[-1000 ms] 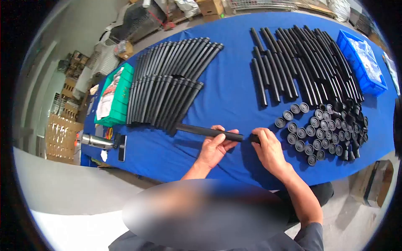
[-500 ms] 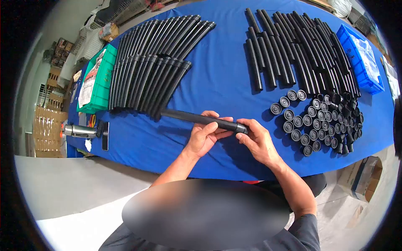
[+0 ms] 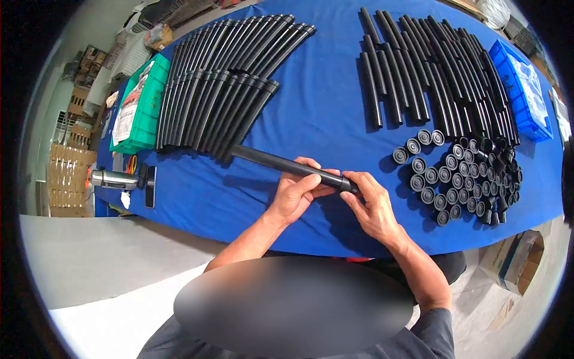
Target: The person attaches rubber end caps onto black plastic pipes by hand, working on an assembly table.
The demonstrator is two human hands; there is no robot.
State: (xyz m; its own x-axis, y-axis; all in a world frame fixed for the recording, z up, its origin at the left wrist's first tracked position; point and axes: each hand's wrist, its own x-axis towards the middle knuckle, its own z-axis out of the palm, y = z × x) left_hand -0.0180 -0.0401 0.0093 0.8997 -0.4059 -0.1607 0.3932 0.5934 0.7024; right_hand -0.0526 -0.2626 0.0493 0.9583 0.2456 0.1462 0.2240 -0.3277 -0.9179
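A black tube [image 3: 269, 160] slants across the front of the blue-covered table, its far end near the left group of tubes. My left hand [image 3: 294, 194] is closed round its middle, thumb on top. With fingers and thumb, my right hand [image 3: 372, 203] grips the black end cap [image 3: 349, 185] at the tube's right end. Capped black tubes [image 3: 203, 107] lie in two rows at the left. Plain black tubes [image 3: 430, 72] lie side by side at the back right. In front of those, many round black caps [image 3: 463, 179] are grouped together.
A green crate [image 3: 140, 113] stands at the left edge and a blue crate [image 3: 523, 90] at the right. A metal flask [image 3: 113, 179] and a phone [image 3: 150, 187] lie at the front left. An open cardboard box [image 3: 514, 260] is on the floor at right.
The view has turned slightly, so the table's things sit a little differently in the frame. Both hands keep hold of the tube and its cap, with little change in grip.
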